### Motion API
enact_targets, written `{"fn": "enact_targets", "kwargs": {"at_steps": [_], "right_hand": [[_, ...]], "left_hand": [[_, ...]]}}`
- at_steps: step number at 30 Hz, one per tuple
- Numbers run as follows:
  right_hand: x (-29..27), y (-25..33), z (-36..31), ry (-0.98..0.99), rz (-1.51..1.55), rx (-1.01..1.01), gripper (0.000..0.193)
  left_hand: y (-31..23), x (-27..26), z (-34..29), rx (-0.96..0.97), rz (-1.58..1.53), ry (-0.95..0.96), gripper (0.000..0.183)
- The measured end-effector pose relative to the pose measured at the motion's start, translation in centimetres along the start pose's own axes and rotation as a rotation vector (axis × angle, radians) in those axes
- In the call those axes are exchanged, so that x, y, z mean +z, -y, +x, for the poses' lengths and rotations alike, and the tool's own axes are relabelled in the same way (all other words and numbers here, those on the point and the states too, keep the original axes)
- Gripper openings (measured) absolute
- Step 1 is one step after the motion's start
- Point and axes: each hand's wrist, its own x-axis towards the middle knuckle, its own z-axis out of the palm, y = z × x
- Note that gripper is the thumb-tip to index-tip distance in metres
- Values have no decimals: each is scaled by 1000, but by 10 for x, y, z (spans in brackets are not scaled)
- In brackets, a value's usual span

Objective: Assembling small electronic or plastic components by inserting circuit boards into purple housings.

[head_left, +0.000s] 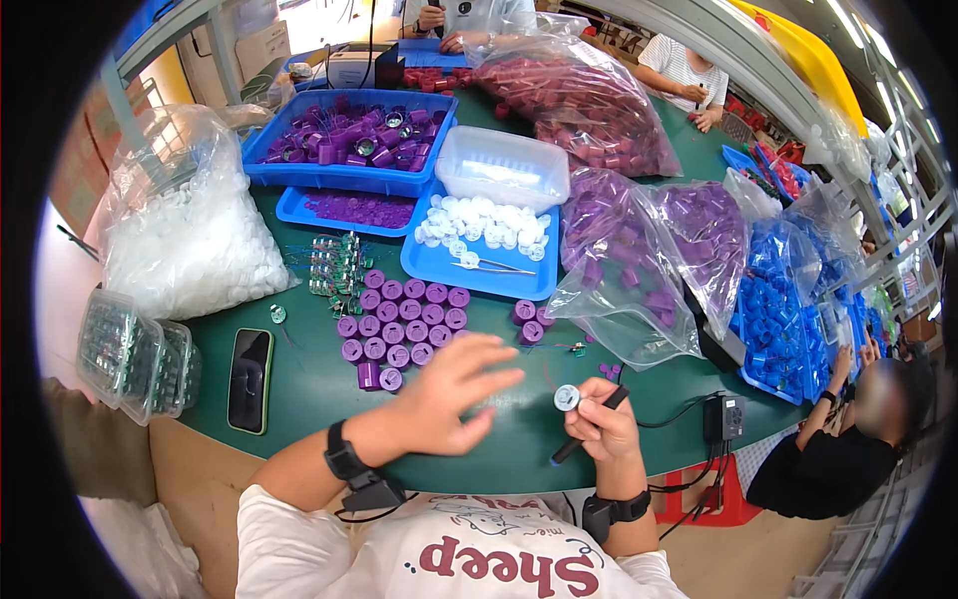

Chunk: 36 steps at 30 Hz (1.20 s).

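My right hand (605,431) is closed, pinching a small round whitish part (567,397) between thumb and fingertips. It also grips a black pen-shaped tool (615,398) that slants down across the palm. My left hand (449,394) hovers over the table to its left, fingers spread and holding nothing. Just beyond the left hand stand rows of purple cylindrical caps (396,330), with a smaller group of purple caps (529,321) to their right. A small circuit board with thin wires (577,349) lies past my right hand, near a few tiny purple pieces (610,370).
A phone (249,379), clear plastic boxes (135,354) and a bag of white parts (190,240) occupy the left. Behind are blue trays (349,180), tweezers (494,266) and bags of purple (629,260) and red parts (589,100). A black box (723,417) sits right; co-workers are nearby.
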Motion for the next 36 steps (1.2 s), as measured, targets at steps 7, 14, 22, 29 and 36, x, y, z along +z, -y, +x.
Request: {"fn": "enact_targets", "kwargs": {"at_steps": [7, 14, 22, 29, 36], "right_hand": [[3, -3, 5, -87, -183, -46, 6], [10, -6, 2, -155, -292, -76, 8], [6, -2, 0, -154, -255, -38, 10], [16, 1, 2, -90, -228, 17, 11], [21, 4, -1, -35, -312, 10, 9]], "left_hand": [[16, -18, 3, -151, 375, 234, 37], [15, -2, 2, -94, 414, 262, 31], [3, 2, 6, -199, -34, 143, 32], [-4, 20, 11, -273, -498, 44, 35], [-8, 22, 16, -39, -345, -5, 32]]}}
